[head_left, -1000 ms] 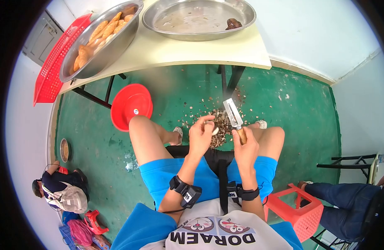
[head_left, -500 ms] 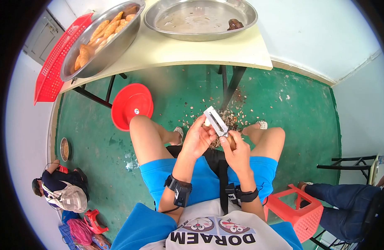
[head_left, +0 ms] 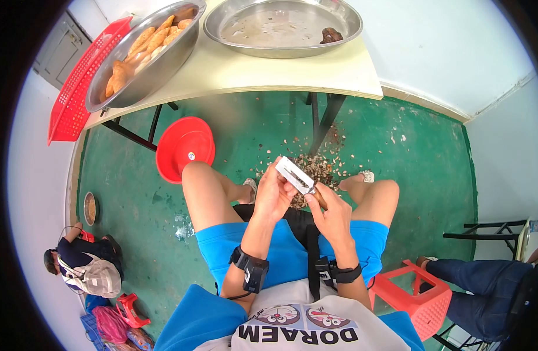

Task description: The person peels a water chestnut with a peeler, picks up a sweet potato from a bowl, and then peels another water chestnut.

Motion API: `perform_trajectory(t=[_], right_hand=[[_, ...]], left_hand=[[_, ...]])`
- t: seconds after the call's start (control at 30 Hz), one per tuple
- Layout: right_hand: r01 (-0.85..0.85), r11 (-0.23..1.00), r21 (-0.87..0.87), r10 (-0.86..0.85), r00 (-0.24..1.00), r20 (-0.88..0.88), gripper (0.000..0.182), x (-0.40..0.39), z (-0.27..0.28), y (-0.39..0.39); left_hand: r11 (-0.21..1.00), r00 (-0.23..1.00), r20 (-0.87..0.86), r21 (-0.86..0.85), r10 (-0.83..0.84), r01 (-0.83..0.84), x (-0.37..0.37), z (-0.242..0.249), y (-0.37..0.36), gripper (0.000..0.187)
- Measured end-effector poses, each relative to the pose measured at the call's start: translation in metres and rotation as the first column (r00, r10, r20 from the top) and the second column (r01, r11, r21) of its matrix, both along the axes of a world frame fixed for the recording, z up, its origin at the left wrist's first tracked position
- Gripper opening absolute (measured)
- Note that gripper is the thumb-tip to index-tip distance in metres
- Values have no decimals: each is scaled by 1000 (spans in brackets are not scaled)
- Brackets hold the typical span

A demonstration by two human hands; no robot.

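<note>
A flat metal peeler with a slotted blade and a brown handle is above my lap. My right hand is closed round the handle. Beside the blade's far end, my left hand is closed, its fingers curled behind the blade. What it holds is mostly hidden by the blade. Peelings lie scattered on the green floor below my hands.
A pale table bears a basin of peeled roots, a wide metal tray with one dark piece, and a red basket. A red basin and red stool stand on the floor. Two other people are at the sides.
The peeler's blade has moved a little left and down and tilted flatter. More of its brown handle shows. The pale piece at my left fingers no longer shows clearly.
</note>
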State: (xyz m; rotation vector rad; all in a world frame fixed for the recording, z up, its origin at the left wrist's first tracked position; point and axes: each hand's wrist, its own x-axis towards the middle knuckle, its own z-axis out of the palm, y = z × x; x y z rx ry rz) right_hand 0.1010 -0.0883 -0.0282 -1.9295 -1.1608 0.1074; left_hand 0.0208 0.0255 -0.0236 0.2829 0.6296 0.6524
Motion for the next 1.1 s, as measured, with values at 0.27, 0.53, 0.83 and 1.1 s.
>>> perform_trajectory(t=[0.27,0.53,0.83,1.1], right_hand=[[42,998,-44,-47,992,-121,27,-9,-1,1],[67,992,-105,-89,971,-224,25,-11,-1,3],[297,953,-61,-284,803,-523,25,29,-28,-1],[184,963,196,114,380,-918,22,8,16,1]], left_hand=[[997,999,18,72,33,-34,-1,-5,2,12],[987,995,-41,139,91,-84,5,-9,-2,12],[984,993,-39,130,-114,118,10,-5,-17,16],[943,965,-249,294,-80,154,10,9,-17,27]])
